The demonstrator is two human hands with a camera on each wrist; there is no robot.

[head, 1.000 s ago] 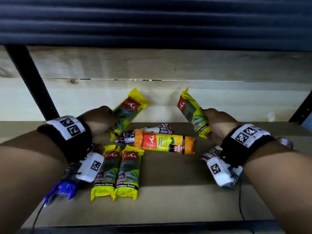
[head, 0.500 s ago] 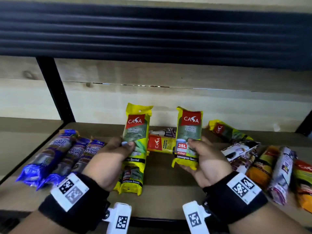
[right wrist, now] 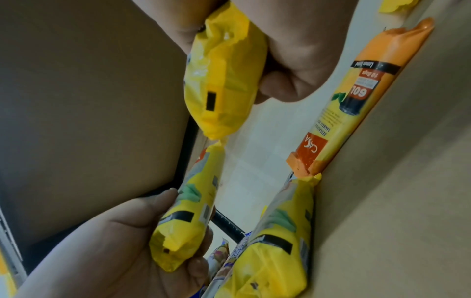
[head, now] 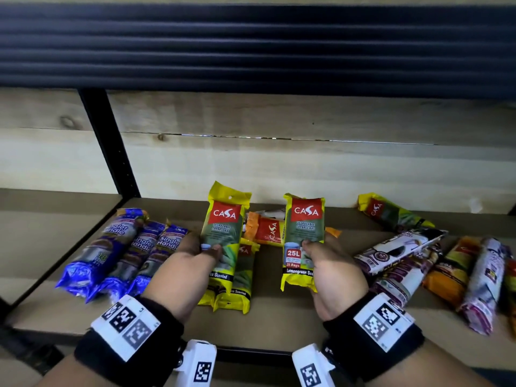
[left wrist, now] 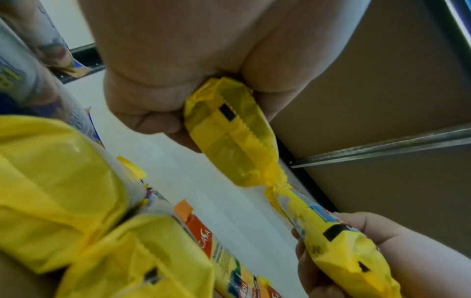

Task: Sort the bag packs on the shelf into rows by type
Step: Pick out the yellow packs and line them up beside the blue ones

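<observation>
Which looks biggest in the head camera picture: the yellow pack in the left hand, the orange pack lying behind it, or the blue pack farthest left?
1. Yellow plastic pack in the left hand, though it is raised nearer the camera.
2. Blue plastic pack farthest left; close in size, so unsure.
3. Orange plastic pack; smallest, partly hidden.

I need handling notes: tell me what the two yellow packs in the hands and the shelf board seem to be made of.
Yellow pack in the left hand and yellow pack in the right hand: apparently thin glossy plastic film; it creases, shines, and has crimped, serrated end seals in the wrist views. Contents cannot be seen.
Shelf board: looks like matte, pale wood or wood-look laminate; which one is unclear.
</observation>
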